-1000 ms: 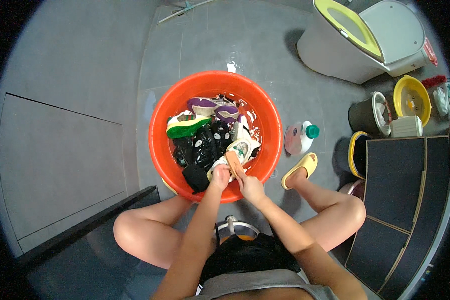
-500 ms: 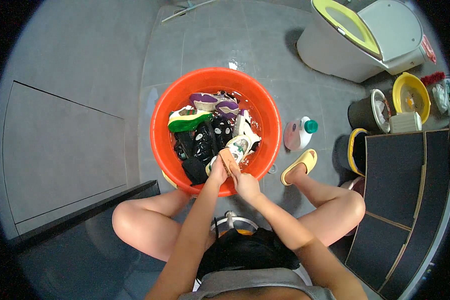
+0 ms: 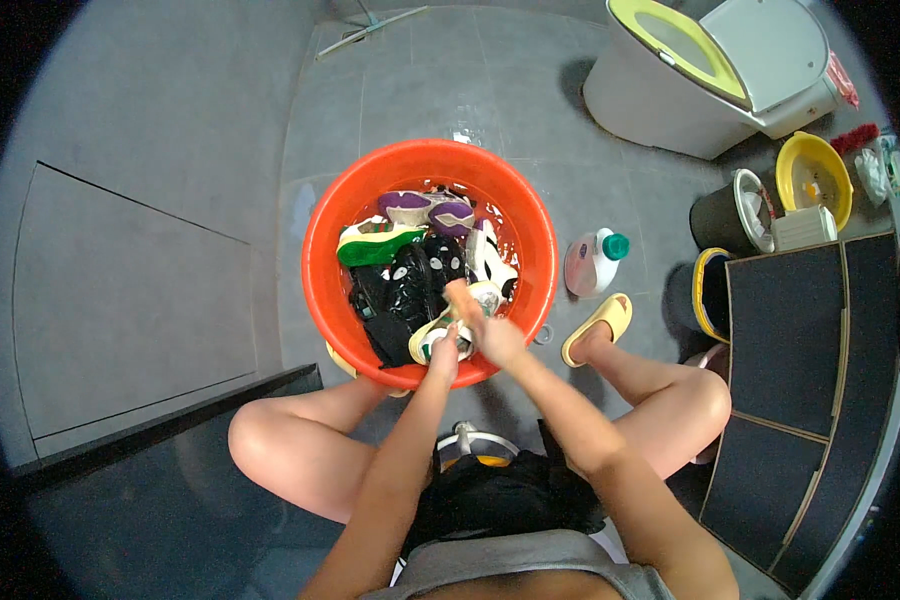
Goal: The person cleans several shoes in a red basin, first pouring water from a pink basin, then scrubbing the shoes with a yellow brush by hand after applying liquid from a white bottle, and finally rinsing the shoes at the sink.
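Note:
My left hand (image 3: 447, 354) is closed on a white sneaker (image 3: 425, 338) with a cream sole and green trim, at the near side of an orange-red basin (image 3: 320, 310). In my right hand (image 3: 498, 340) is a scrubbing brush (image 3: 460, 298) with a wood-coloured back, held over the sneaker and slightly blurred. Its bristles are hidden. Around them in the basin's water lie a green-soled shoe (image 3: 378, 243), purple and white shoes (image 3: 407, 207), black shoes (image 3: 410, 285) and a white shoe (image 3: 484, 255).
Right of the basin stand a white bottle with a green cap (image 3: 590, 265) and my foot in a yellow slipper (image 3: 615, 316). Farther right are a dark cabinet (image 3: 780, 330), a bin (image 3: 720, 220), a yellow basin (image 3: 840, 205) and a toilet (image 3: 650, 110). A squeegee (image 3: 370, 30) lies far left.
The brush has shifted with my right hand and tilted, uncovering more of the sneaker. My left hand has moved slightly right and nearer to me, with the sneaker turned.

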### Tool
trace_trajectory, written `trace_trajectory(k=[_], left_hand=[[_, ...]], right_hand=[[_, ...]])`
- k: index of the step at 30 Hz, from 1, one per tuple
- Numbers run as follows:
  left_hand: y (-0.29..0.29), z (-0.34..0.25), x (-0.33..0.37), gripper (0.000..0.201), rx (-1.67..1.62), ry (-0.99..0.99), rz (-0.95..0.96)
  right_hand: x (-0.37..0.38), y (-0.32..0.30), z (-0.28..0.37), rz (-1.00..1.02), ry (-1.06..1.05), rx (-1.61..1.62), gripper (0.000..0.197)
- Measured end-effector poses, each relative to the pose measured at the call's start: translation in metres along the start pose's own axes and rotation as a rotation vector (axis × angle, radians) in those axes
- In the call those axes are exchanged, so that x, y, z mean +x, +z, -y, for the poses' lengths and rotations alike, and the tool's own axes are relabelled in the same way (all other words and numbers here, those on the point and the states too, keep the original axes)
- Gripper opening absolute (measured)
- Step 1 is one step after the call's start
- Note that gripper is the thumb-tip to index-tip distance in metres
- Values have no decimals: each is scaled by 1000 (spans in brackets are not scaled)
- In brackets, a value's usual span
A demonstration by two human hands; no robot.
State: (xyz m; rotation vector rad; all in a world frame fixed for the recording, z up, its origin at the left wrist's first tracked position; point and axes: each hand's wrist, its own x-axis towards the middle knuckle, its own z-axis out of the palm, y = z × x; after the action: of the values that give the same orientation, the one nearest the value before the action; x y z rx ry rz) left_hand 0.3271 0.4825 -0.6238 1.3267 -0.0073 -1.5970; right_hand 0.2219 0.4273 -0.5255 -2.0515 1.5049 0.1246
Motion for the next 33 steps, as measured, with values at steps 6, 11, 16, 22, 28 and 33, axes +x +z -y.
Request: trace_trajectory(k=[6,11,16,22,28,33], left_hand=[[32,6,-26,56,827,114,-16],[44,2,-36,48,754,33,27],[30,14,-16,51,774,97,24],[32,-4,-23,34,422,156,25],[18,-25,-11,29,-195,23,-24],[18,-27,6,29,-372,-78,67]], right_hand=[[8,-7,-61,-21,197,76,28],[-21,-5,-27,-2,46,106,31],[7,-1,-72,-38,0,66,27],[13,-10,-65,-138,136,200,29],[-14,23,10,-95,-14,128,26],[26,6,-18,-221,112,147,25]])
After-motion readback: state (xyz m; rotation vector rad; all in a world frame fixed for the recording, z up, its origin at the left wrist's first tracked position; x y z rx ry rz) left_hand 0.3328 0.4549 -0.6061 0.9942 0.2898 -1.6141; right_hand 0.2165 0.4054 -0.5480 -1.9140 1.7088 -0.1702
